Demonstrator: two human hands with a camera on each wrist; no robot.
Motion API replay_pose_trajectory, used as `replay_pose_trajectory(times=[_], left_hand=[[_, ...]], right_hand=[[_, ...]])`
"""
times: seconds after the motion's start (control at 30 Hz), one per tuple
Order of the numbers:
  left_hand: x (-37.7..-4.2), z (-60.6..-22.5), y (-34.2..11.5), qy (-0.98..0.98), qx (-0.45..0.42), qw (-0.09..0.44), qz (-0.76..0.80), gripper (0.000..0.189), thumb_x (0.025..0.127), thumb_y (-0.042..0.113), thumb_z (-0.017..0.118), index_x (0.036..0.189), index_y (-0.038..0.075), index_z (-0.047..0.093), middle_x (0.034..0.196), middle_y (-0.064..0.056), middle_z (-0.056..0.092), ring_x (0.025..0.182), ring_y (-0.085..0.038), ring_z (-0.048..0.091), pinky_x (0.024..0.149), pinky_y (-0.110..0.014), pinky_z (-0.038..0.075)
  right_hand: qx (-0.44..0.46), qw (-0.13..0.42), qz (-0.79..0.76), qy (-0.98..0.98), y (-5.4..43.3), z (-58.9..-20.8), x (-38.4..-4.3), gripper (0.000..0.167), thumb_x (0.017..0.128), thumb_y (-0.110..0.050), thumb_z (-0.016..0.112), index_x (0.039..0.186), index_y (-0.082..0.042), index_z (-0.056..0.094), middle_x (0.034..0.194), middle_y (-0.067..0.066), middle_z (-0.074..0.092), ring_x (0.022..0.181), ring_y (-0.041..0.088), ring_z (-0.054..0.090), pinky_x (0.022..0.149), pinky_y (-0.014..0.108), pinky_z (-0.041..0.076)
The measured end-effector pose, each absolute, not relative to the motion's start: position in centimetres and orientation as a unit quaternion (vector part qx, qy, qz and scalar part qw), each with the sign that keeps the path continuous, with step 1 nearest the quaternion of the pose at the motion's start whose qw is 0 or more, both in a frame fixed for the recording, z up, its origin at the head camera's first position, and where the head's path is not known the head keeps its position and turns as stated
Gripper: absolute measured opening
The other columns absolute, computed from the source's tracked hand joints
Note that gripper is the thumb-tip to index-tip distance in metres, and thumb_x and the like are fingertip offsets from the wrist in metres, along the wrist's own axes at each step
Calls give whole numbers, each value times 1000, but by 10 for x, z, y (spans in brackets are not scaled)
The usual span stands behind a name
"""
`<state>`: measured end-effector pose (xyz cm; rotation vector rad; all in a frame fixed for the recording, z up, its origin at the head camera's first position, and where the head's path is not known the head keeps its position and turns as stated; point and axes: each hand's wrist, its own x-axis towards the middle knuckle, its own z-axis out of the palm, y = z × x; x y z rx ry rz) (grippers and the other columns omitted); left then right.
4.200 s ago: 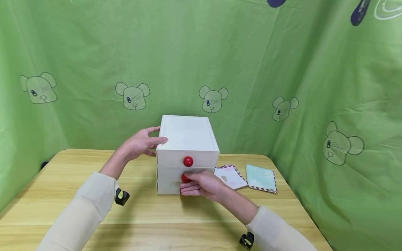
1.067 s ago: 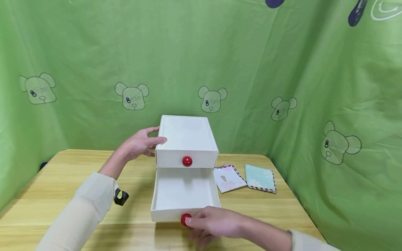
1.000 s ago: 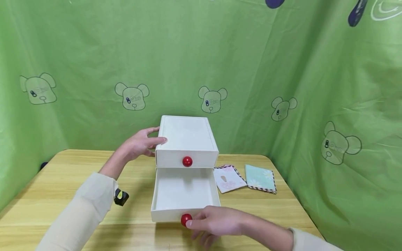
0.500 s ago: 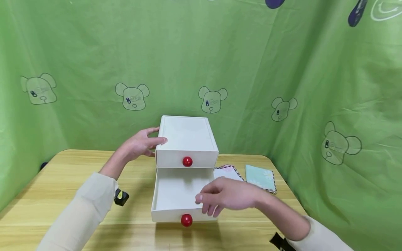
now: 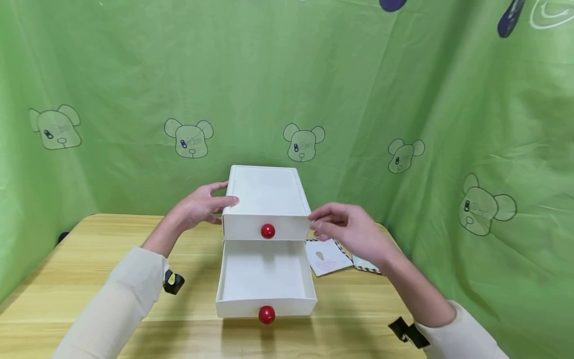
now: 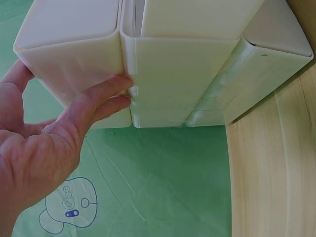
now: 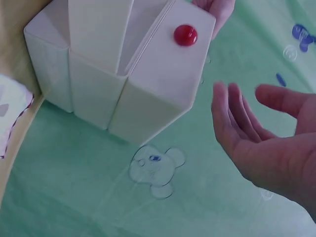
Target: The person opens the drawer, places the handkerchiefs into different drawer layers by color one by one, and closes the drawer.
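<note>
A white drawer cabinet (image 5: 266,189) of stacked units has round red knobs. Its top drawer (image 5: 244,227) is closed, while the middle drawer (image 5: 242,307) is pulled out, with nothing inside. The bottom drawer is hidden beneath in the head view. My left hand (image 5: 199,205) rests on the cabinet's left side, thumb over the top edge; the left wrist view shows the fingers (image 6: 101,96) lying along the side wall. My right hand (image 5: 354,229) is raised by the top unit's right front corner. In the right wrist view its fingers are loosely bent, apart from the cabinet, holding nothing.
Right of the cabinet, a white-and-pink cloth square (image 5: 329,259) and a pale green one (image 5: 365,263) with checked edging lie on the wooden table (image 5: 179,329). My right hand partly covers the green one. Green curtains (image 5: 251,85) with bear prints stand behind and beside.
The right hand pulled the middle drawer out by its red knob, then let go and rose to the upper right beside the top unit. The left hand stayed in place.
</note>
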<state>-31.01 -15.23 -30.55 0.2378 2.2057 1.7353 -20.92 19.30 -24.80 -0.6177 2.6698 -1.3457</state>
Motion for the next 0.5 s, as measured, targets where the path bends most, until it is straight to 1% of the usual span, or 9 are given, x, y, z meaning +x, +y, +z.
replay_pose_trajectory(times=[0.13,0.23,0.33,0.4,0.5], left_hand=[[-310,-305,-152,773,83,161,608,94,97,30,69,165,15,5,152,-24,47,136,-42,51,105,-51,54],[-310,-305,-152,773,85,160,608,95,97,30,68,164,14,4,153,-25,46,137,-43,50,106,-52,53],[-311,-305,-152,772,85,161,609,95,97,30,68,164,13,4,153,-25,46,137,-43,50,106,-52,53],[-310,-305,-152,771,84,162,610,95,97,30,68,164,13,4,152,-25,47,137,-42,51,106,-52,53],[-310,-305,-153,770,81,164,611,95,97,29,69,164,14,4,152,-25,47,136,-42,52,105,-51,54]], right_hand=[[-158,11,-481,862,203,-248,-218,35,99,-23,65,130,-8,62,121,11,71,104,23,70,102,44,56],[-130,1,-492,861,212,-249,-225,45,100,-34,64,138,-13,58,129,12,68,109,25,69,112,54,46],[-110,-3,-499,860,222,-253,-235,56,100,-42,62,147,-16,51,139,14,62,115,30,67,116,61,38],[-102,-3,-507,856,231,-258,-243,61,100,-44,61,152,-15,45,144,15,57,121,34,63,117,62,37],[-88,-2,-520,850,244,-266,-256,66,101,-44,60,156,-14,39,151,17,49,129,38,55,118,59,37]])
